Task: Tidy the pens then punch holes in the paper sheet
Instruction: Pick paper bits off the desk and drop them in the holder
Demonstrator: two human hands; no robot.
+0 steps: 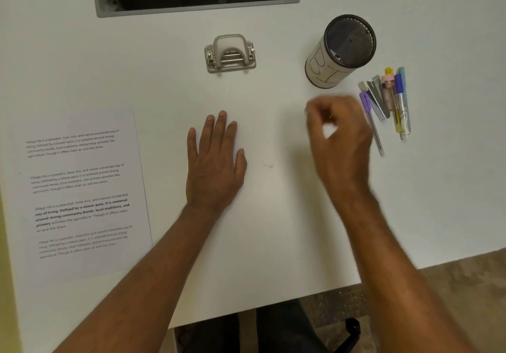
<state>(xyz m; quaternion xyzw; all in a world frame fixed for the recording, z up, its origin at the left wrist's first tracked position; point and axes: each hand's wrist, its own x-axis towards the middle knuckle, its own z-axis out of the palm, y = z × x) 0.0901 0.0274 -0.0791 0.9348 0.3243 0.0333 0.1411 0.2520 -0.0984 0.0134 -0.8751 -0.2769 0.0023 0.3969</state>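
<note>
Left hand [216, 161] flat on counter [273, 215], fingers straight. Right hand [339, 136] blurred, fingers curled, grasping nothing, beside pens [388, 103] lying near holder [342, 51]. Paper sheet [82, 194] far left; punch [230, 53] centre-back.

White table [273, 100], beige hole punch [230, 53], purple pen [371, 118], black-printed paper [82, 194]

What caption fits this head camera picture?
Left hand flat on white table; right hand nears loose pens beside black mesh cup.
</note>
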